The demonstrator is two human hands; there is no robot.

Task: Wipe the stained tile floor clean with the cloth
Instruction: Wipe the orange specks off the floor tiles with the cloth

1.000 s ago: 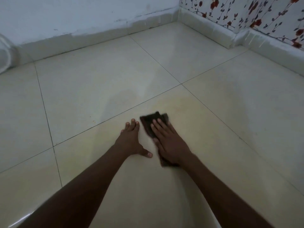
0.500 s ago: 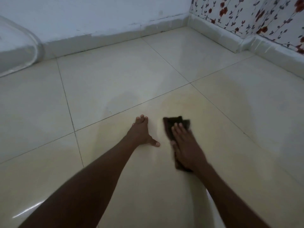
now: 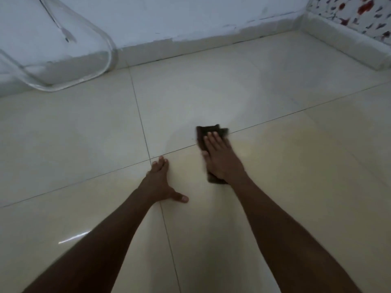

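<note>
On the tile floor: our right hand flat, pressing the dark cloth across a grout line; left hand splayed, empty; open tiles all round.

One head-worn wide-angle view looked forward and down, close over the tile floor; both forearms entered from the lower edge, and the wall base crossed the frame's top.

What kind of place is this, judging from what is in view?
Probably a corner of a room in a home: glossy cream tile floor, white wall with a skirting, and flowered wall covering on the right.
</note>
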